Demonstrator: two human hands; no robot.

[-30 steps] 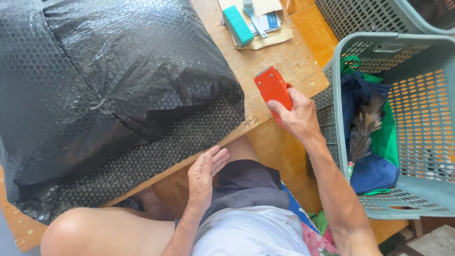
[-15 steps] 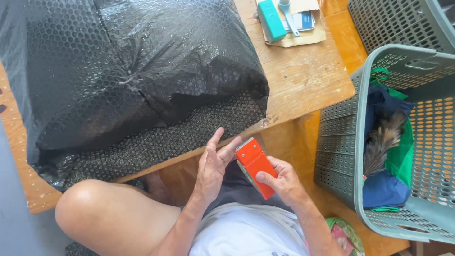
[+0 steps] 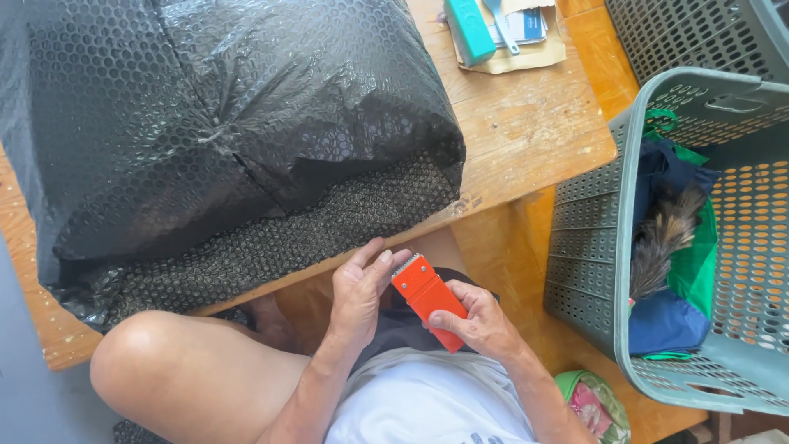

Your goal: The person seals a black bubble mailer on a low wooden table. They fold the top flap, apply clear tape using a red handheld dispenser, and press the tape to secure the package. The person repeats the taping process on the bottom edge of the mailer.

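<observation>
My right hand (image 3: 481, 322) grips an orange tape dispenser (image 3: 425, 294) with a toothed metal edge, held over my lap. My left hand (image 3: 360, 292) is beside it, its fingertips touching the dispenser's toothed end. Just above both hands a big parcel wrapped in black bubble wrap (image 3: 222, 131) lies on a wooden table (image 3: 526, 131), reaching the table's near edge.
A grey-green plastic basket (image 3: 588, 247) stands at the right with blue and green cloth and a feather duster (image 3: 662, 238) inside. A second basket (image 3: 682, 33) is behind it. A teal box (image 3: 470, 31) and papers lie at the table's far edge. My bare knee (image 3: 164, 370) is lower left.
My right hand brought the orange dispenser from the table's right corner down to my lap. My left hand closed in and its fingers now touch the toothed end.
</observation>
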